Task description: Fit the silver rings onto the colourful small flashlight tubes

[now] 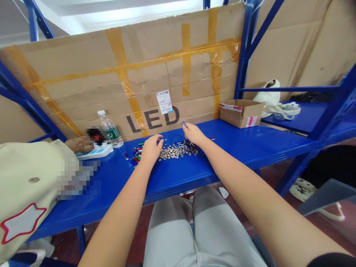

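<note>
A blue steel shelf [250, 148] carries a loose pile of silver metal discs [172, 152], with small coloured cylinders [135, 156] to its left. The left hand [151, 150] curls just beside the pile, though whether it closes on anything cannot be told. The right hand [193, 134] pinches a small blue clip [184, 124] beyond it. A careless wrist could scatter the loose pieces across the shelf.
</note>
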Motion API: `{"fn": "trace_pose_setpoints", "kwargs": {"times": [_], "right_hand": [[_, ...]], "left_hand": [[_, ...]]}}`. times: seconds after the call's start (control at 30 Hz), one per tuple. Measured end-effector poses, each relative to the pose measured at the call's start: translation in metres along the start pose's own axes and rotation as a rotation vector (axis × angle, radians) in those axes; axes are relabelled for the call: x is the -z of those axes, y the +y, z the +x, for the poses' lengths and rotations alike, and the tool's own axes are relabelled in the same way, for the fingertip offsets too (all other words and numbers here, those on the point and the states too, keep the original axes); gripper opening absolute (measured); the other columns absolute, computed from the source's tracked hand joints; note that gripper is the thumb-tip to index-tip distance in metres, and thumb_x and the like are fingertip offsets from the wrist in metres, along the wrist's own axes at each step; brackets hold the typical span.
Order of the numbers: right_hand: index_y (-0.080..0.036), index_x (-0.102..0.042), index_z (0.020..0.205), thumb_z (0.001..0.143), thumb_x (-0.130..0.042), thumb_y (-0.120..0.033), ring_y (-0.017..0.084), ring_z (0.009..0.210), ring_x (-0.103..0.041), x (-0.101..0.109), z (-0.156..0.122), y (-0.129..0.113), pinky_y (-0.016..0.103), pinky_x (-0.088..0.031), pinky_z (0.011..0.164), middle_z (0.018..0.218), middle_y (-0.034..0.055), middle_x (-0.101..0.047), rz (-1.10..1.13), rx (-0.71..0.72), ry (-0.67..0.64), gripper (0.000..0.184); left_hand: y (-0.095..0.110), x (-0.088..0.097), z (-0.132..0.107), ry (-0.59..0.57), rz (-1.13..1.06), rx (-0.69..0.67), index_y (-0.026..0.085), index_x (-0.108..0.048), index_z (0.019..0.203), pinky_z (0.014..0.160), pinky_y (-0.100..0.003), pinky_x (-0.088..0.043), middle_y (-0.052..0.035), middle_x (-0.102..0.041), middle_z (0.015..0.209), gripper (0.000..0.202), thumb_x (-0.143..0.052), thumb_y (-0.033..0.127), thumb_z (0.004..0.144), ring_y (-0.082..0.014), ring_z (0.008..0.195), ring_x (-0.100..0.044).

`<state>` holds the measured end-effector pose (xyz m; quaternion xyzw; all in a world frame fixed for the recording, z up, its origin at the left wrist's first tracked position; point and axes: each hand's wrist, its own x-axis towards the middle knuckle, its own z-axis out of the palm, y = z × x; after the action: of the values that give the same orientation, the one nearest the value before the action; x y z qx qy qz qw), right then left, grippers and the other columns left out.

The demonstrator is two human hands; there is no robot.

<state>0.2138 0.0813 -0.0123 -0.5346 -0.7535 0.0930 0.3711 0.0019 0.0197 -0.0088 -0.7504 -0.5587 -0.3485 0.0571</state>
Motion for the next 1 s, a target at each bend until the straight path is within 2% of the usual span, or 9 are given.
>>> {"fn": "trace_pose_setpoints", "kwargs": {"times": [0.1,0.17,0.37,0.47,0.57,0.63,0.7,0.83,1.0], "right_hand": [[-0.017,-0.059,0.097,0.099,-0.023,-0.032,0.018,0.082,-0.065,-0.001,0.005,0.009,0.027,-0.044,0.078,0.085,0.0072,-0.072,0.012,-0.055,0.010,0.038],[-0.017,-0.060,0.097,0.098,-0.027,-0.032,0.019,0.089,-0.065,-0.003,0.008,0.011,0.028,-0.044,0.082,0.094,0.0088,-0.072,-0.040,-0.067,-0.001,0.036],[-0.016,-0.064,0.103,0.096,-0.034,-0.031,0.027,0.113,-0.059,-0.020,0.030,0.001,0.040,-0.044,0.091,0.119,0.0162,-0.065,-0.279,-0.087,-0.211,0.034],[-0.015,-0.064,0.108,0.097,-0.036,-0.033,0.028,0.118,-0.058,-0.029,0.046,-0.003,0.043,-0.042,0.096,0.119,0.0168,-0.066,-0.288,-0.179,-0.177,0.036],[-0.011,-0.055,0.126,0.095,-0.042,-0.031,0.026,0.120,-0.057,-0.035,0.055,-0.001,0.037,-0.043,0.096,0.125,0.0191,-0.062,-0.175,-0.240,-0.087,0.039],[-0.007,-0.042,0.139,0.092,-0.047,-0.025,0.024,0.122,-0.056,-0.036,0.054,0.001,0.033,-0.043,0.097,0.133,0.0193,-0.058,-0.084,-0.173,-0.061,0.050],[-0.007,-0.040,0.142,0.091,-0.050,-0.021,0.022,0.123,-0.055,-0.033,0.047,0.002,0.030,-0.042,0.099,0.136,0.0177,-0.056,-0.047,-0.073,-0.093,0.054],[-0.009,-0.062,0.122,0.091,-0.049,-0.021,0.022,0.115,-0.060,-0.017,0.029,-0.002,0.030,-0.043,0.098,0.126,0.0134,-0.064,-0.113,0.044,-0.245,0.035],[-0.017,-0.071,0.106,0.089,-0.053,-0.027,0.020,0.100,-0.065,-0.002,0.013,-0.010,0.029,-0.047,0.089,0.111,0.0076,-0.071,-0.172,0.152,-0.371,0.027]], "left_hand": [[-0.002,0.005,0.000,0.013,0.037,-0.020,0.020,-0.069,0.096,0.088,-0.033,-0.048,-0.0074,-0.072,0.101,0.021,-0.050,0.023,0.087,-0.0228,0.095,-0.065],[-0.006,0.011,0.000,-0.001,0.066,0.003,0.020,-0.069,0.093,0.085,-0.033,-0.049,-0.0071,-0.073,0.097,0.021,-0.050,0.025,0.087,-0.0232,0.092,-0.065],[-0.031,0.022,0.000,-0.126,0.148,0.126,0.022,-0.071,0.084,0.077,-0.033,-0.048,-0.0067,-0.074,0.092,0.018,-0.053,0.027,0.082,-0.0252,0.087,-0.065],[-0.040,0.025,0.000,-0.170,0.158,0.151,0.022,-0.071,0.082,0.074,-0.031,-0.049,-0.0064,-0.074,0.090,0.016,-0.056,0.025,0.079,-0.0246,0.086,-0.065],[-0.041,0.029,-0.002,-0.224,0.114,0.170,0.022,-0.072,0.079,0.070,-0.029,-0.049,-0.0056,-0.073,0.087,0.014,-0.059,0.024,0.076,-0.0228,0.080,-0.065],[-0.041,0.032,-0.003,-0.284,0.074,0.172,0.022,-0.073,0.078,0.068,-0.029,-0.050,-0.0051,-0.073,0.084,0.012,-0.061,0.024,0.075,-0.0215,0.074,-0.065],[-0.044,0.032,-0.003,-0.322,0.067,0.147,0.023,-0.073,0.079,0.069,-0.029,-0.050,-0.0054,-0.073,0.084,0.012,-0.062,0.024,0.075,-0.0208,0.072,-0.065],[-0.055,0.030,-0.001,-0.288,0.194,0.120,0.024,-0.075,0.094,0.073,-0.029,-0.050,-0.0081,-0.072,0.101,0.024,-0.064,0.022,0.072,-0.0225,0.083,-0.066],[-0.065,0.027,0.000,-0.328,0.227,0.162,0.029,-0.074,0.095,0.082,-0.031,-0.048,-0.0050,-0.073,0.102,0.025,-0.065,0.024,0.072,-0.0235,0.092,-0.065]]}}
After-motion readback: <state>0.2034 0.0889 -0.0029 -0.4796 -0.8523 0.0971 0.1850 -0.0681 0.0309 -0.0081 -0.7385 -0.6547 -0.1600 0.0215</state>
